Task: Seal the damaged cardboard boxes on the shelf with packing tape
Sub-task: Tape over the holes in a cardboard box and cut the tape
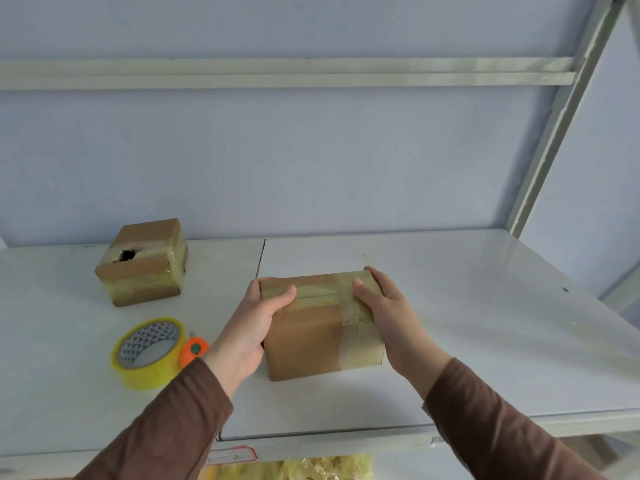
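A brown cardboard box stands near the middle of the white shelf, with clear tape strips across its top and down its front. My left hand grips its left side, thumb on top. My right hand grips its right side, thumb on the tape. A second, smaller box sits at the back left, taped, with a dark torn hole in its top. A yellow roll of packing tape lies at the front left, an orange cutter just to its right.
A grey upright post rises at the shelf's right rear corner, and a crossbar runs along the wall above. Below the shelf's front edge are a red-bordered label and yellowish packed goods.
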`<state>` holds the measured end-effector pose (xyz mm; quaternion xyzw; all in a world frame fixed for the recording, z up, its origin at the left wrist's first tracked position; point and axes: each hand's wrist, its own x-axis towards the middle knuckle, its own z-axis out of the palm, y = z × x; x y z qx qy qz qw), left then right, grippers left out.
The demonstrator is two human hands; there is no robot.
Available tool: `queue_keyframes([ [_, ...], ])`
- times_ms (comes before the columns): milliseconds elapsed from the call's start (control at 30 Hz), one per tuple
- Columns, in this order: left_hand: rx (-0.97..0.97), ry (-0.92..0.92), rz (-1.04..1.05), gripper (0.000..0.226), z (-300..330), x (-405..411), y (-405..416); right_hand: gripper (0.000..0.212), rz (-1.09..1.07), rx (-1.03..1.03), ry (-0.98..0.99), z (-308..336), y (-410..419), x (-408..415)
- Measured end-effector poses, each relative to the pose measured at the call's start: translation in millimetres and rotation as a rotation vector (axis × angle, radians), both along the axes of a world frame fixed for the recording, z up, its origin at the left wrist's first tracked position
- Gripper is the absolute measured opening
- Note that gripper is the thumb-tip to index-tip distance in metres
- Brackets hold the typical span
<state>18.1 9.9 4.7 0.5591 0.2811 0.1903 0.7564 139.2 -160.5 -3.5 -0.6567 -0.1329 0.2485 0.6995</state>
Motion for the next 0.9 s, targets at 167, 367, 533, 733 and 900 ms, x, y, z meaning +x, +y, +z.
queue_keyframes([
  [167,0.012,-0.013,0.048,0.035,-6,7,4,0.034,-0.044,0.012,-0.031,-4,8,5],
  [367,-0.066,-0.13,0.212,0.007,-14,7,-3,0.065,0.01,-0.275,-0.285,11,17,39],
  [533,0.125,-0.14,0.246,0.038,-23,3,-16,0.099,-0.037,-0.641,-0.581,35,47,67],
  [733,0.146,-0.095,0.064,0.076,-20,7,-30,0.081,0.008,-0.184,-0.335,24,69,50],
  [900,0.134,-0.083,-0.001,0.07,-21,7,-32,0.053,0.123,-0.179,-0.305,12,47,15],
])
